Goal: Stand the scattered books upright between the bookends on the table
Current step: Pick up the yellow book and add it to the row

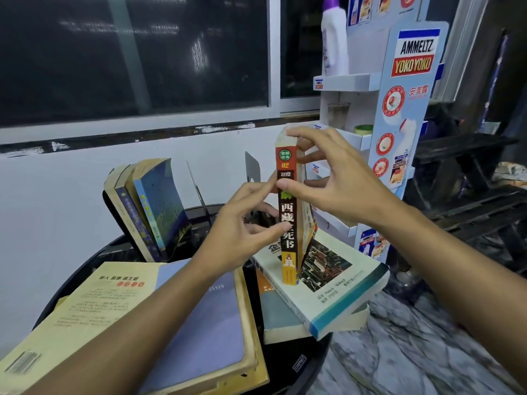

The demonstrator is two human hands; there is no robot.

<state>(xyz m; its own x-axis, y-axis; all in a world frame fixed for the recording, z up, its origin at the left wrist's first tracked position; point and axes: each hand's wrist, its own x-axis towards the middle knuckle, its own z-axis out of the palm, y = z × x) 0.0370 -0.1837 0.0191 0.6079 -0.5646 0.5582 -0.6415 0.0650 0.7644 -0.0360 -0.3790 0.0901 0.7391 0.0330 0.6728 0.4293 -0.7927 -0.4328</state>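
- Orange-spined book (287, 216): held upright, its foot resting on a pale teal-edged book (336, 292) at the right of the desk (77, 277). Long axis vertical, spine turned toward the camera, fore-edge away. It is probably squared on its foot here before being carried over.
- Left hand (242, 232): spine pinched at mid-height between thumb and fingertips, apparently to stop the book from twisting.
- Right hand (342, 181): fingers spread, forefinger on the top corner, thumb on the spine, the rest laid against the far cover. The cover bows outward low down and seems to be kept closed this way.
- Leaning books (151, 212): three set on end at the back left, tilted leftward, spines toward the camera.
- Bookends: a thin plate (196, 186) just right of the leaning books and a grey plate (252, 166) further right, with an open gap between them, judged the likely destination.
- Still flat: yellow book (94, 303) and lavender book (205, 317), overlapping at the front left.
- Task judged under way; several books remain unplaced.
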